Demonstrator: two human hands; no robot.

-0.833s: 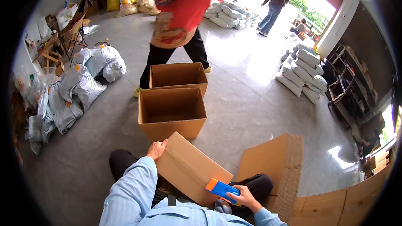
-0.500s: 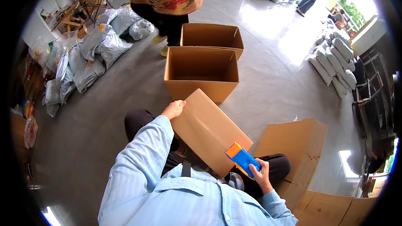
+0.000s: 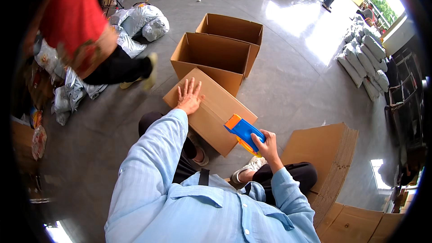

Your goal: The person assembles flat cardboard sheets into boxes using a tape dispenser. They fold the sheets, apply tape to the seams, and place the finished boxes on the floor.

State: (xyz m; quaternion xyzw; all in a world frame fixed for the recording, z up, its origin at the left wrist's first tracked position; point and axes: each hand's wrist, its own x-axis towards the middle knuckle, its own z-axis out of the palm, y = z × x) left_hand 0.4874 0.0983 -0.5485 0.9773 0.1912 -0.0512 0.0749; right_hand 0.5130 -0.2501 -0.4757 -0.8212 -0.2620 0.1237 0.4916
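Grey floor point(image 3: 288, 87) around cardboard box point(image 3: 216, 114)

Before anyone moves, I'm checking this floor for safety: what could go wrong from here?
The left hand is spread flat on the closed box, not gripping its edges, so the box might slip. The right hand holds a blue-and-orange tool near the box, which it could scrape. The person in the red top, mid-stride by the grey bags, might trip on them.

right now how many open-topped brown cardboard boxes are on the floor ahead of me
2. The nearer box stands just beyond your left hand; the farther box stands right behind it, partly hidden. Others may be hidden from this view.
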